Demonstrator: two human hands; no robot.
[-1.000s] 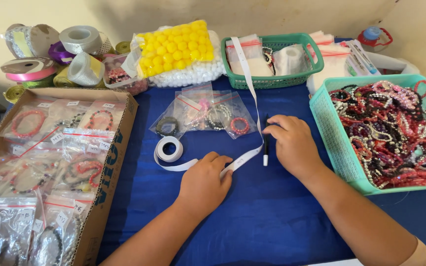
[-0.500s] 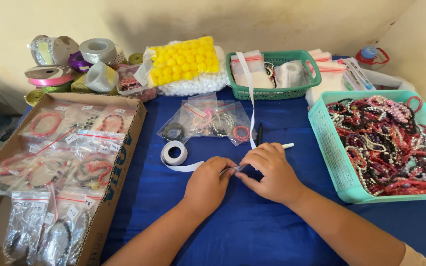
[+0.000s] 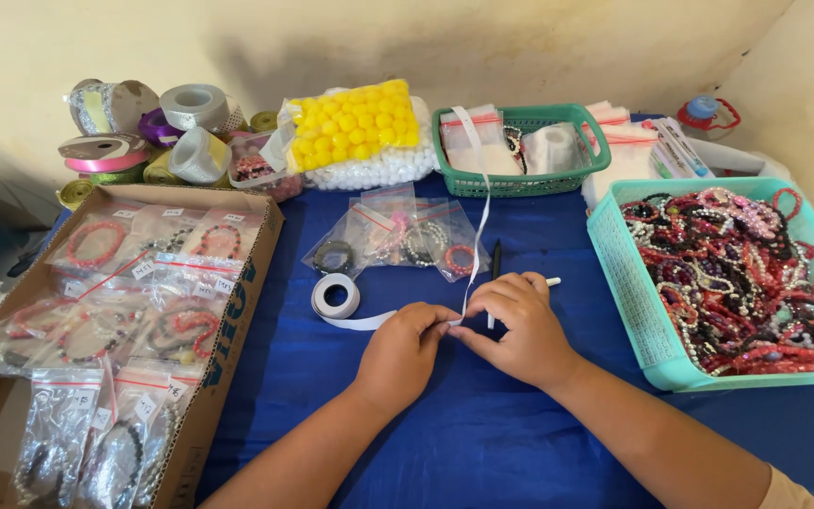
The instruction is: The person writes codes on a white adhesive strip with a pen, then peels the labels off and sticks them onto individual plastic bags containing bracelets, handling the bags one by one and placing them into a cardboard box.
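Observation:
My left hand [image 3: 402,353] and my right hand [image 3: 515,325] meet over the blue cloth [image 3: 482,443], both pinching a white label strip [image 3: 478,221] where it comes off a small white roll [image 3: 335,296]. The strip's free end runs up and back to the green basket [image 3: 518,179]. Under my right hand lie a black pen [image 3: 495,259] and a white pen tip [image 3: 552,281]. Just beyond the hands are clear zip bags with bracelets [image 3: 405,238].
A cardboard box [image 3: 237,311] with several bagged bracelets stands at left. A teal basket [image 3: 633,311] heaped with loose bead bracelets stands at right. Ribbon spools [image 3: 157,137] and a bag of yellow and white pompoms [image 3: 360,137] line the back wall.
My right hand has come left from the pen to meet my left hand on the strip. The camera has tilted up a little, so the table things sit lower in view.

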